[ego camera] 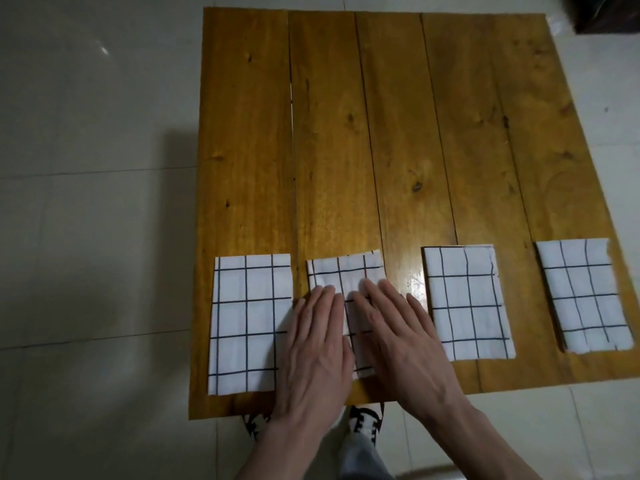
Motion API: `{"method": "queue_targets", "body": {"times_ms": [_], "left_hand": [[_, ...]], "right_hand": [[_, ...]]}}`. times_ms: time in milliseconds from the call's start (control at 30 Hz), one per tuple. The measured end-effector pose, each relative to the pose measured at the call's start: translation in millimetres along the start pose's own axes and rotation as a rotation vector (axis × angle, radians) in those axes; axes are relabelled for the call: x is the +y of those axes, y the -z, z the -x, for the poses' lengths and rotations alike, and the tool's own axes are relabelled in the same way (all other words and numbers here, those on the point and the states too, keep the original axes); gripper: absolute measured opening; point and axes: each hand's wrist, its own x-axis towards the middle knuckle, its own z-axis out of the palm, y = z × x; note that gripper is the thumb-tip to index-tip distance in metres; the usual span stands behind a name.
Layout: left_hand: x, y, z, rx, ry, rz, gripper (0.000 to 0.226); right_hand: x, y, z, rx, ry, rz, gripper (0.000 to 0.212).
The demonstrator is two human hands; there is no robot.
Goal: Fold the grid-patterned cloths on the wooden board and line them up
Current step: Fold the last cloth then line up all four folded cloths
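Several folded white cloths with a dark grid lie in a row along the near edge of the wooden board (381, 133). The leftmost cloth (247, 320) lies flat and free. On the second cloth (343, 271) my left hand (313, 348) and my right hand (405, 337) press down side by side with straight fingers, covering most of its lower part. A third cloth (467, 303) and a fourth cloth (585, 296) lie to the right, both untouched.
The board's far two thirds is bare wood. It sits over a pale tiled floor (86, 202). My shoes (363, 420) show just under the near edge. A dark object (609, 15) stands at the far right corner.
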Motion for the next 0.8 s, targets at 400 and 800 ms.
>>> {"method": "queue_targets", "body": {"times_ms": [400,800], "left_hand": [[6.7,-7.1,-2.9,-0.027,0.048,-0.03,0.066],[3.2,-10.0,-4.4,-0.037,0.057,-0.011,0.071]], "right_hand": [[0.0,-14.2,4.8,0.021,-0.028,-0.014,0.064],[0.8,-12.1,1.3,0.018,-0.035,0.011,0.064]]}}
